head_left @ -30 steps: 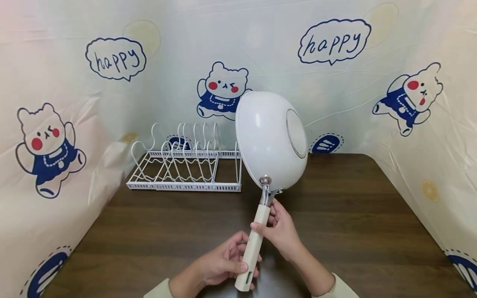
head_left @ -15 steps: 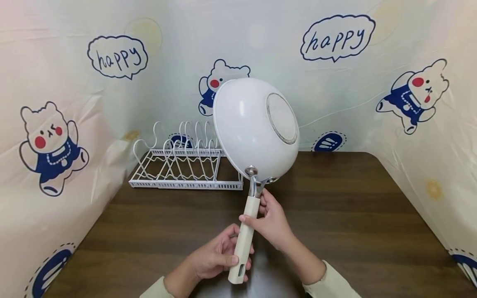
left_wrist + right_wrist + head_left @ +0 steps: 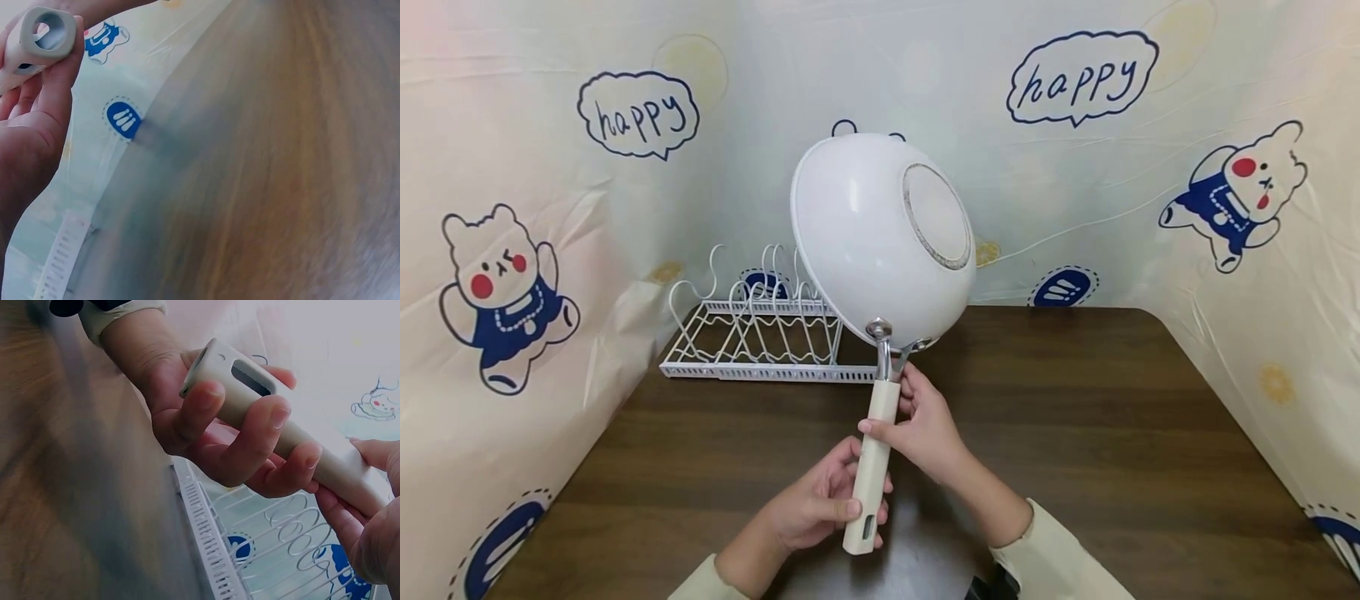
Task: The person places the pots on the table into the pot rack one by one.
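A white wok (image 3: 872,242) is held up over the table on its edge, its round base turned to the right and its inside hidden. Its cream handle (image 3: 872,467) points down toward me. My left hand (image 3: 812,504) grips the handle's lower end, thumb on top; in the right wrist view the left hand's fingers (image 3: 262,428) curl round the handle beside its hanging slot. Higher up, near the metal neck, my right hand (image 3: 927,429) holds the handle with its thumb across it. The left wrist view shows the handle's hollow end (image 3: 49,34).
Behind the wok, at the table's back left, stands a white wire rack (image 3: 752,333) with upright loops; the wok hides its right part. The dark wooden table (image 3: 1075,433) is surrounded by a patterned curtain (image 3: 760,108).
Both hands have carried the wok left and slightly up, so it now covers the right part of the rack. Their hold on the handle looks the same.
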Demonstrator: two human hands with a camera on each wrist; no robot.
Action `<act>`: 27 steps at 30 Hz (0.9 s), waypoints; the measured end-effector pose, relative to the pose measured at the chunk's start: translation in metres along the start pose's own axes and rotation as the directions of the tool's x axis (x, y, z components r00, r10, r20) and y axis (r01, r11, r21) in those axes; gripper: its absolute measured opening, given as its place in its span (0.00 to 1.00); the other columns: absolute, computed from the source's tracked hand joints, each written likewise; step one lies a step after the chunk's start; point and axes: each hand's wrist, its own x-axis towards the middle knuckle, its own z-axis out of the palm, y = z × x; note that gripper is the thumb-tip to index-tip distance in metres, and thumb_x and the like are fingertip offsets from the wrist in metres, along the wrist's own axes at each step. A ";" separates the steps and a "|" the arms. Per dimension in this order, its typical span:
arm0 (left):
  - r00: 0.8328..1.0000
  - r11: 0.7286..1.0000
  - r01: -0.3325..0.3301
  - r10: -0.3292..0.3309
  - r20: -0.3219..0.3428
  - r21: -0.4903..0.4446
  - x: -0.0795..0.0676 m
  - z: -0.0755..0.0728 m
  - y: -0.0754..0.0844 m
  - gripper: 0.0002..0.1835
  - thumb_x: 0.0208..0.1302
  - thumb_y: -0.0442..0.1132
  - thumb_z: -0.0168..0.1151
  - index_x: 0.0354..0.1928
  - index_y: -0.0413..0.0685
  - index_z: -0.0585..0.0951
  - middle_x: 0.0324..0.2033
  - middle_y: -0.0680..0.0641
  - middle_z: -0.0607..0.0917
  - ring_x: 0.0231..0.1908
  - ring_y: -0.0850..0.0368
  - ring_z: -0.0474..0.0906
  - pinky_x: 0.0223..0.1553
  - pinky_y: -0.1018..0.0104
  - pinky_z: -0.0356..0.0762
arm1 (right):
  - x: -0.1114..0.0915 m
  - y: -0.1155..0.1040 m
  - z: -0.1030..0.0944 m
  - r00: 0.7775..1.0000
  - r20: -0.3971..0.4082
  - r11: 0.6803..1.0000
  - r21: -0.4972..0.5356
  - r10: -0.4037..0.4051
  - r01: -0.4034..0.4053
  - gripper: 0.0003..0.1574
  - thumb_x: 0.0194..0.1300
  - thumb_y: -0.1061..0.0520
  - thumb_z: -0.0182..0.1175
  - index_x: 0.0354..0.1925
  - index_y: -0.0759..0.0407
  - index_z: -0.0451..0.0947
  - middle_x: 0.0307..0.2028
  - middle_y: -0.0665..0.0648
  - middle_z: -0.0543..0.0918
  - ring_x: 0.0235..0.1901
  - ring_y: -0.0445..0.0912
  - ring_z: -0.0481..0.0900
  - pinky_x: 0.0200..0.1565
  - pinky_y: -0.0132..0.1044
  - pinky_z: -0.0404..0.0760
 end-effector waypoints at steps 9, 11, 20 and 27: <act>0.998 0.997 -0.066 0.066 -0.005 0.036 -0.003 -0.005 0.013 0.25 0.67 0.25 0.53 0.61 0.47 0.58 0.52 0.42 0.75 0.47 0.48 0.79 0.47 0.40 0.79 | 0.017 -0.013 0.011 0.998 0.050 0.994 -0.091 -0.050 0.054 0.46 0.50 0.66 0.74 0.64 0.59 0.65 0.46 0.62 0.81 0.42 0.51 0.82 0.35 0.40 0.85; 0.996 0.995 -0.088 0.089 -0.002 0.048 -0.005 -0.006 0.016 0.26 0.67 0.24 0.52 0.62 0.46 0.57 0.53 0.42 0.74 0.47 0.47 0.79 0.47 0.41 0.79 | 0.021 -0.015 0.014 0.995 0.075 0.992 -0.105 -0.061 0.069 0.44 0.51 0.66 0.74 0.63 0.60 0.65 0.46 0.62 0.81 0.41 0.50 0.82 0.35 0.41 0.85; 0.988 0.984 -0.147 0.150 -0.025 0.102 -0.013 -0.012 0.030 0.28 0.66 0.20 0.50 0.64 0.45 0.56 0.53 0.40 0.74 0.47 0.45 0.80 0.47 0.41 0.79 | 0.040 -0.025 0.026 0.980 0.183 0.982 -0.156 -0.077 0.106 0.39 0.53 0.64 0.73 0.59 0.60 0.66 0.44 0.61 0.80 0.41 0.49 0.81 0.37 0.40 0.85; 0.985 0.978 -0.165 0.170 -0.032 0.124 -0.022 -0.017 0.039 0.31 0.66 0.19 0.47 0.67 0.45 0.54 0.54 0.40 0.73 0.48 0.44 0.79 0.48 0.38 0.78 | 0.052 -0.027 0.038 0.974 0.209 0.967 -0.217 -0.087 0.132 0.37 0.53 0.63 0.74 0.57 0.60 0.66 0.43 0.56 0.80 0.44 0.46 0.82 0.44 0.37 0.82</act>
